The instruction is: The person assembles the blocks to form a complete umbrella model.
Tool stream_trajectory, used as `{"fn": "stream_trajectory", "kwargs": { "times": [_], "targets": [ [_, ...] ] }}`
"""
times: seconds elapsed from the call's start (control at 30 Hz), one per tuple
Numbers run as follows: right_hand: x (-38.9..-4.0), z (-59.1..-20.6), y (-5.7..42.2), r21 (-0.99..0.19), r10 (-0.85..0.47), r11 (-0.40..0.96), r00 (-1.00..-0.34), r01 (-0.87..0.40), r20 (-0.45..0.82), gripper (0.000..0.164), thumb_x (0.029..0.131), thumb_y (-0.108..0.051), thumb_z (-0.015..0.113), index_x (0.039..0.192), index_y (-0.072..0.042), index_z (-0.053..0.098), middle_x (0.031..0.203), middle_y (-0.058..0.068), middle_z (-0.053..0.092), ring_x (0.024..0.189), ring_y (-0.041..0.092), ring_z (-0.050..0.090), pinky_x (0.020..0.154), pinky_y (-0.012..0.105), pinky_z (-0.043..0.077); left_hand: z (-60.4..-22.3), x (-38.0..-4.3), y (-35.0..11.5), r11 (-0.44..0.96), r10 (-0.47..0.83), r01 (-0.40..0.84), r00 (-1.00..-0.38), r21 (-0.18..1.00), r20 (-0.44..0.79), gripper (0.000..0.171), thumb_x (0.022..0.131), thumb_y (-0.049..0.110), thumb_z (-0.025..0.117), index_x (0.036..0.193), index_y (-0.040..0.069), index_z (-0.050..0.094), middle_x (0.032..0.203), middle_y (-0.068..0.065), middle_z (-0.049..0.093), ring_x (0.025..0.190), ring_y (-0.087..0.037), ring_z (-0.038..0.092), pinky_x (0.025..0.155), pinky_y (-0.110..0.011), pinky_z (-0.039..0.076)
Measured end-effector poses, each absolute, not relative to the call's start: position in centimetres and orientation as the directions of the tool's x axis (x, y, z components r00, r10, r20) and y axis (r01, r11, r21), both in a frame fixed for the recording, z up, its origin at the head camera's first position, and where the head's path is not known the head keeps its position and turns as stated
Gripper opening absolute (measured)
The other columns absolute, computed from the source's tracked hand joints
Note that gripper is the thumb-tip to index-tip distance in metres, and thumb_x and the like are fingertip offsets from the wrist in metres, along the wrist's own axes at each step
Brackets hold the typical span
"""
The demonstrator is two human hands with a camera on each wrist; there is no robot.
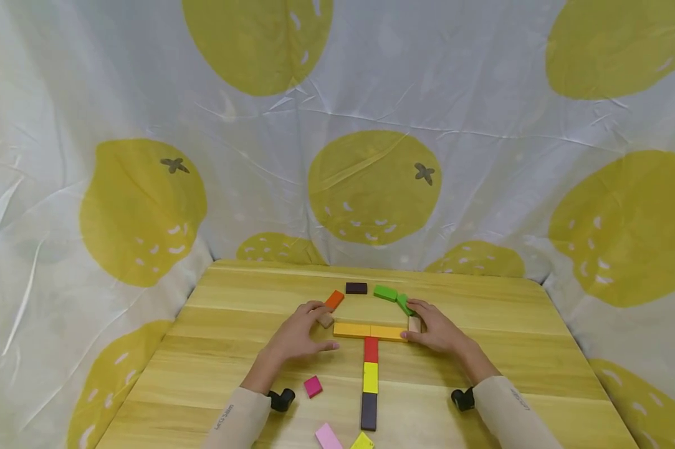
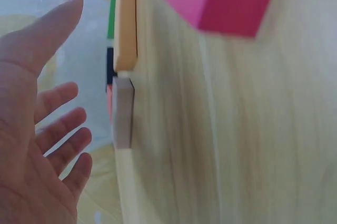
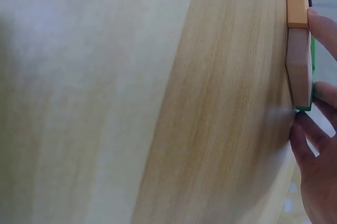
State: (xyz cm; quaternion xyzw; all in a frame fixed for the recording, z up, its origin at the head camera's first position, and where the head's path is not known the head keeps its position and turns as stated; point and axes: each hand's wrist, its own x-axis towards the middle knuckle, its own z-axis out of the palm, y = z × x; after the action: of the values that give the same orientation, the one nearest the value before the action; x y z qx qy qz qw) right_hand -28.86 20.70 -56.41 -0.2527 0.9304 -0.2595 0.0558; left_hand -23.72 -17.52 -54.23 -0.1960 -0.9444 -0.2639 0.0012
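Note:
My left hand (image 1: pixel 295 330) hovers with spread fingers beside a small natural wood block (image 1: pixel 326 320) and an orange-red block (image 1: pixel 334 300). In the left wrist view a gap separates this hand (image 2: pixel 37 103) from the wood block (image 2: pixel 123 113). On the other side, my right hand (image 1: pixel 435 330) is around another wood block (image 1: pixel 414 324). Its thumb touches the end of a yellow-orange block (image 3: pixel 297 2), and a fingertip touches a green block (image 1: pixel 404 304). Two yellow-orange blocks lie end to end as a bar (image 1: pixel 352 330) between the hands.
From the bar a column of red (image 1: pixel 371 350), yellow (image 1: pixel 370 378) and dark (image 1: pixel 369 411) blocks runs toward me. A dark block (image 1: pixel 356 288) and another green block (image 1: pixel 385 292) lie behind. Magenta (image 1: pixel 313 386), pink (image 1: pixel 328 436) and yellow (image 1: pixel 363 441) blocks lie nearer.

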Motion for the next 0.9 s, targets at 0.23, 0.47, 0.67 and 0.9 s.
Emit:
{"fn": "stream_trajectory", "kwargs": {
  "times": [0.23,0.47,0.67,0.9],
  "targets": [
    [-29.0,-56.7,20.8,-0.521,-0.498,0.738,-0.867,-0.43,0.011,0.087,0.092,-0.054,0.071,0.157,-0.004,0.042,0.164,0.015,0.037,0.15,0.041,0.035,0.118,0.062,0.035,-55.2,-25.1,-18.8,0.797,0.219,0.281,-0.96,0.535,0.177,0.054,0.093,0.038,0.076,0.136,0.007,0.066,0.138,-0.013,0.06,0.13,-0.036,0.056,0.109,-0.054,0.049],
    [-29.2,-57.0,20.8,-0.512,-0.508,0.731,-0.861,-0.45,0.032,0.087,0.093,-0.055,0.071,0.155,-0.002,0.042,0.163,0.016,0.038,0.149,0.043,0.036,0.117,0.062,0.036,-56.2,-26.1,-18.7,0.81,0.125,0.215,-0.972,0.545,0.198,0.048,0.092,0.037,0.078,0.128,0.006,0.071,0.131,-0.015,0.064,0.125,-0.036,0.06,0.107,-0.052,0.051],
    [-29.1,-57.0,20.6,-0.522,-0.509,0.726,-0.86,-0.448,0.029,0.088,0.093,-0.056,0.07,0.155,-0.001,0.042,0.163,0.017,0.038,0.15,0.043,0.035,0.119,0.062,0.034,-56.9,-26.6,-18.3,0.824,0.075,0.203,-0.964,0.528,0.254,0.047,0.089,0.039,0.081,0.12,0.005,0.075,0.125,-0.016,0.068,0.118,-0.036,0.063,0.099,-0.052,0.055],
    [-28.9,-56.6,20.7,-0.521,-0.495,0.735,-0.868,-0.434,0.025,0.087,0.092,-0.053,0.072,0.155,-0.002,0.043,0.164,0.015,0.038,0.15,0.042,0.036,0.118,0.062,0.035,-57.2,-27.0,-18.0,0.84,0.064,0.178,-0.971,0.512,0.232,0.05,0.087,0.047,0.081,0.115,0.006,0.078,0.117,-0.013,0.071,0.112,-0.033,0.067,0.097,-0.049,0.057]
  ]
}}
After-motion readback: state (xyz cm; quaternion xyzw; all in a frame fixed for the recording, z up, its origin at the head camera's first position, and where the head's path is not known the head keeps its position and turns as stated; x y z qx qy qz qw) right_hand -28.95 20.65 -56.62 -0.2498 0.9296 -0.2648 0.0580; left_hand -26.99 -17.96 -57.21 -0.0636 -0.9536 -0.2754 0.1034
